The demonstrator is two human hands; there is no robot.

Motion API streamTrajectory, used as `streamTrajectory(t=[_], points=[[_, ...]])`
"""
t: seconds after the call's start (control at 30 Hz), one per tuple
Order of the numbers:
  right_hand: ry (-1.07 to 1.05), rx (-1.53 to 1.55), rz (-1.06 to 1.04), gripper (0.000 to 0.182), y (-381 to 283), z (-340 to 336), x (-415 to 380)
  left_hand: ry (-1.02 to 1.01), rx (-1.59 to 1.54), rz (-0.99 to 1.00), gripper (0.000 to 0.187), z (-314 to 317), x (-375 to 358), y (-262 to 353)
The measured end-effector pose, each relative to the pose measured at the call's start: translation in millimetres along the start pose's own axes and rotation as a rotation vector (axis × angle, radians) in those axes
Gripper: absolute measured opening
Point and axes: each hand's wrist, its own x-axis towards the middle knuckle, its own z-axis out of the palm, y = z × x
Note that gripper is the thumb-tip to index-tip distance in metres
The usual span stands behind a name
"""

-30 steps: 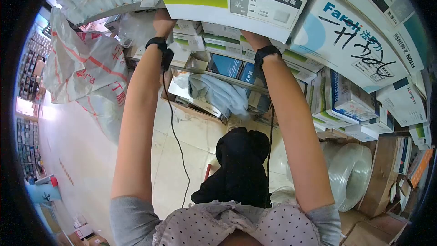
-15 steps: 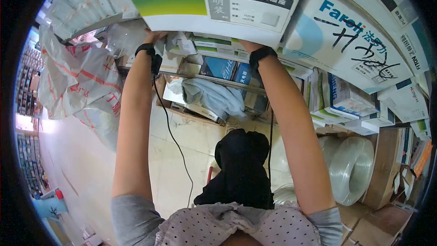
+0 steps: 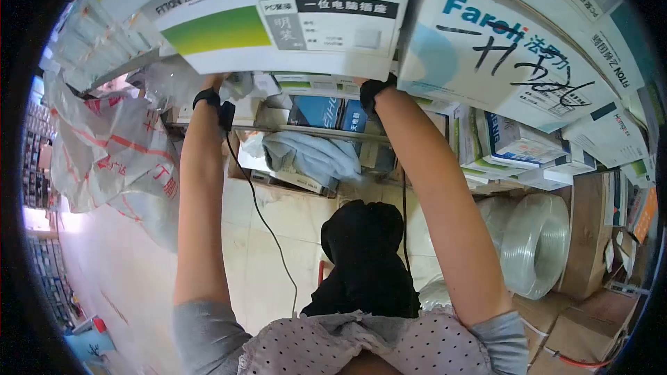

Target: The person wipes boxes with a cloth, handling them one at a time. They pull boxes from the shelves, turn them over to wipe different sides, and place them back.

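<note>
A large white carton (image 3: 229, 36) with a green band and a printed label spans the top of the view. Both my arms reach forward to its lower edge. Of my left hand (image 3: 215, 82), only a sliver shows by the wristband, under the carton's left part; the fingers are hidden. The carton also covers most of my right hand (image 3: 361, 81), near its lower right edge, fingers out of sight. Whether either hand grips the carton cannot be made out. Smaller green-and-white boxes (image 3: 306, 83) sit on the shelf just below.
A white carton with blue lettering (image 3: 445, 48) stands at right. Plastic bags (image 3: 114, 153) hang at left. Blue boxes (image 3: 319, 111) and a light blue cloth (image 3: 306, 156) lie on lower shelves. Clear hose coils (image 3: 535, 243) and brown cartons (image 3: 583, 333) rest at lower right. Cables run from both wrists.
The view has shifted, so the large carton and its neighbour sit farther left and slightly lower in the picture. My hands have stayed at the large carton's lower edge.
</note>
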Motion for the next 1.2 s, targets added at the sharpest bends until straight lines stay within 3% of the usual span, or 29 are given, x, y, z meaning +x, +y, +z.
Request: streamTrajectory(t=[0.67, 0.97, 1.1, 1.17, 1.2], points=[[-0.014, 0.007, 0.012, 0.055, -9, 6, -5, 0.161, -0.279, -0.162, 0.062, 15, -17, -14], [-0.017, 0.002, 0.010, 0.059, -10, 5, 1, 0.239, -0.708, -0.278, 0.057, 21, -26, -21], [-0.023, -0.001, 0.002, 0.060, -10, 6, 7, 0.220, -1.154, -0.488, 0.049, 24, -26, -33], [-0.024, 0.003, 0.003, 0.061, -12, 7, 9, -0.130, -1.380, -0.813, 0.054, 37, -12, -93], [-0.023, 0.003, 0.000, 0.062, -11, 7, 10, -0.194, -1.432, -0.899, 0.058, 29, -19, -81]])
